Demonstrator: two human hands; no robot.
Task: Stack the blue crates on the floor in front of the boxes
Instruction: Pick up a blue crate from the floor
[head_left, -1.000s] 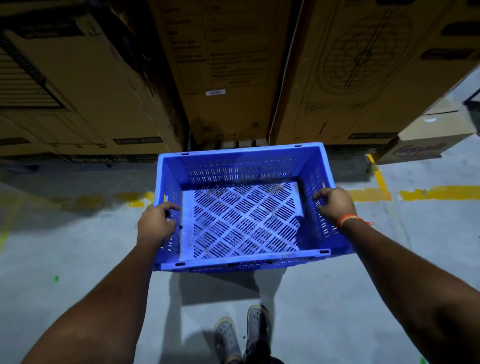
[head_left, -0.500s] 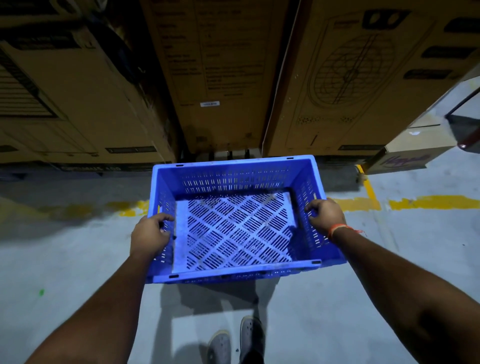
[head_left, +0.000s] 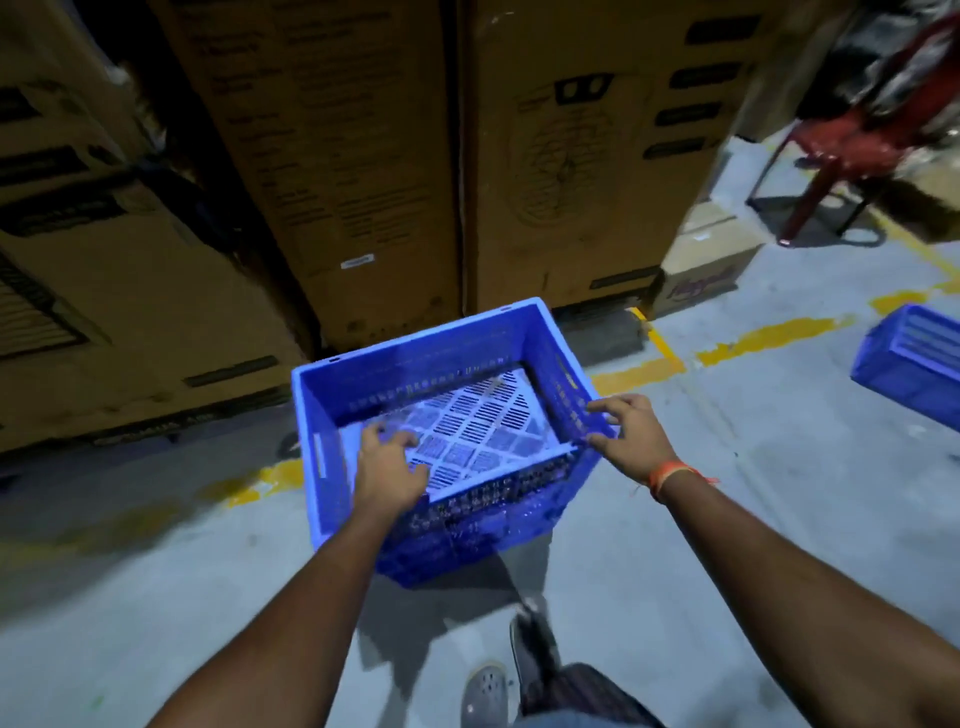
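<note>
A blue slatted crate (head_left: 415, 374) sits upright on the grey floor, turned at a slight angle, just in front of the tall cardboard boxes (head_left: 337, 156). My left hand (head_left: 387, 467) hovers over the crate's near rim with relaxed, spread fingers and grips nothing. My right hand (head_left: 628, 434), an orange band on its wrist, is at the crate's near right corner with fingers spread, at most brushing the rim. A second blue crate (head_left: 914, 358) lies on the floor at the far right, partly cut off by the frame edge.
Yellow floor lines (head_left: 639, 371) run in front of the boxes. A small cardboard box (head_left: 701, 265) stands right of the tall boxes, and a red chair (head_left: 841, 150) behind it. My feet (head_left: 485, 686) are just behind the crate.
Both hands have let go of the crate's side walls and opened. The crate has come down onto the floor near the boxes. The view has swung right, revealing the second crate.
</note>
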